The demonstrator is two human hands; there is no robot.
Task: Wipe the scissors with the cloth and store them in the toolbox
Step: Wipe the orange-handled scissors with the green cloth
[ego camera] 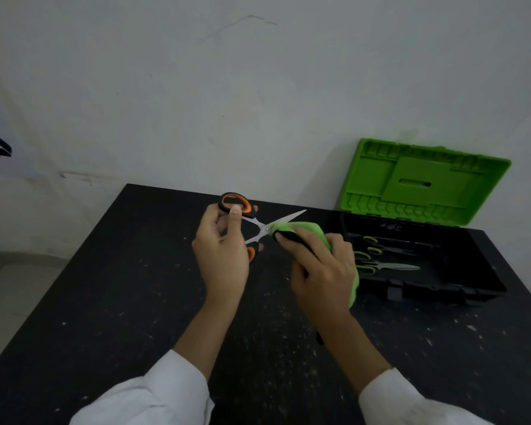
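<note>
My left hand [224,256] grips the orange-and-black handles of a pair of scissors [259,227], held above the black table with the blades spread apart. One blade points up and to the right; the other is wrapped in a green cloth [311,230]. My right hand [322,268] holds that cloth around the lower blade, close to the pivot. The toolbox [423,289] lies to the right, its black base open and its green lid [423,182] standing up against the wall.
Two pairs of scissors with yellow-green handles [380,259] lie inside the toolbox base. The black table [120,302] is flecked with white specks. A pale wall rises right behind the table and the toolbox.
</note>
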